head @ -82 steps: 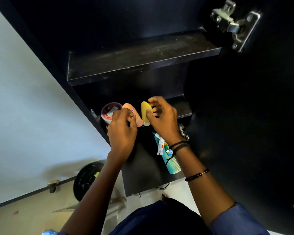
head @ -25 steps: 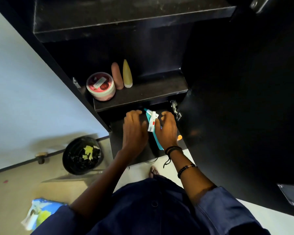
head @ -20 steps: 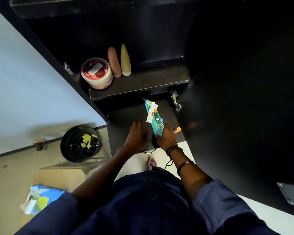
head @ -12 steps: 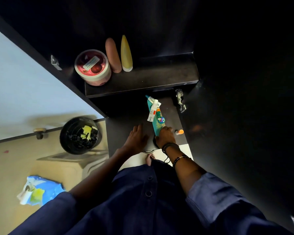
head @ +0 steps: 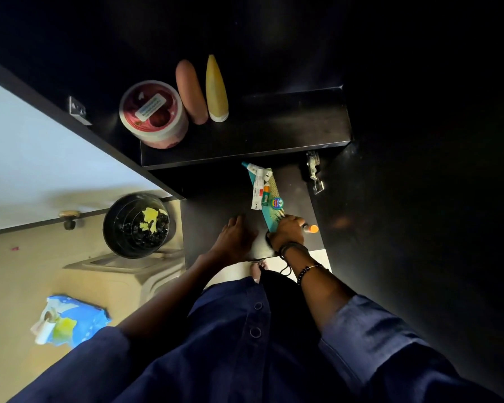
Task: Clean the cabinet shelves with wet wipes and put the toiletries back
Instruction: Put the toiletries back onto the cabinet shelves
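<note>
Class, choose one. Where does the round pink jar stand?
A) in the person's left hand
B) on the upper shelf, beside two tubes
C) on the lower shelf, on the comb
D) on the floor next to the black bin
B: the round pink jar stands on the upper shelf, just left of the peach tube and the yellow tube.

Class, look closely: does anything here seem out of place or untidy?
The blue wipes pack lies crumpled on the floor. A tube and small tin sit heaped on the comb on the bottom shelf.
</note>
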The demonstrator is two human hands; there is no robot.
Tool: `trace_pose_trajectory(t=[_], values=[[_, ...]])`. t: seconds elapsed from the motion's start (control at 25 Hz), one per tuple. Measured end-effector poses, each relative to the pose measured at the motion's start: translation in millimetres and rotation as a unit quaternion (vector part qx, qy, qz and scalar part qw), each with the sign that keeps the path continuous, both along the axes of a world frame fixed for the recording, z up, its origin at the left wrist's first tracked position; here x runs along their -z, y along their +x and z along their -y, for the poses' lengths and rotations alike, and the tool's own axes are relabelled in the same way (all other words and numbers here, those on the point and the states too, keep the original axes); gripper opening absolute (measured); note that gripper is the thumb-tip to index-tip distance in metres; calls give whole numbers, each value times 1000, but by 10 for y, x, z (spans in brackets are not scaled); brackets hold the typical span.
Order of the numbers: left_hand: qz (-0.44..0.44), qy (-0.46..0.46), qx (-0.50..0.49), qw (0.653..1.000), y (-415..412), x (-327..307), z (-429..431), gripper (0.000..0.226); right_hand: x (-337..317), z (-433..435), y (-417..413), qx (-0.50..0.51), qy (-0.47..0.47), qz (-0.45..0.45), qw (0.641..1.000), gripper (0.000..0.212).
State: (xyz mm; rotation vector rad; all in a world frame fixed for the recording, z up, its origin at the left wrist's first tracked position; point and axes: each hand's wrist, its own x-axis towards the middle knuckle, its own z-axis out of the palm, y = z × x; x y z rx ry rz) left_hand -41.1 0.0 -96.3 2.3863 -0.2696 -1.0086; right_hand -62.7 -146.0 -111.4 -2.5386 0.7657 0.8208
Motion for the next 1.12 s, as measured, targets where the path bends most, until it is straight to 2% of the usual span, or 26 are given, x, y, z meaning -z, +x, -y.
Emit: trace_pose_trajectory(t=[0.2,0.32,0.52,0.64,0.8,0.92,1.04,1.12], values=[[16,-4,10,1000,-45,-14,-37,58,-152,5,-64,43,-7,44,998,44],[31,-17,15,999,-102,-82,-80,58,-317,-19,-79,33,-34,79,996,32],[61,-52,13,997,-199,-196,-201,54,-603,-78,-135,40,-55,114,991,31],[71,-91,-21,993,-250,-335,-271,50,-767,-71,-156,122,-10,152,981,38],[55,-169,-99,979,-240,-485,-386,49,-983,47,-143,236,62,226,943,38],[45,-184,-182,965,-164,-639,-411,41,-1102,163,-154,248,105,219,938,33],[19,-226,-271,935,-68,-837,-455,40,-1279,207,-241,243,197,196,929,28],[-13,-265,-296,918,-35,-997,-496,38,-1471,159,-350,247,268,176,915,22]])
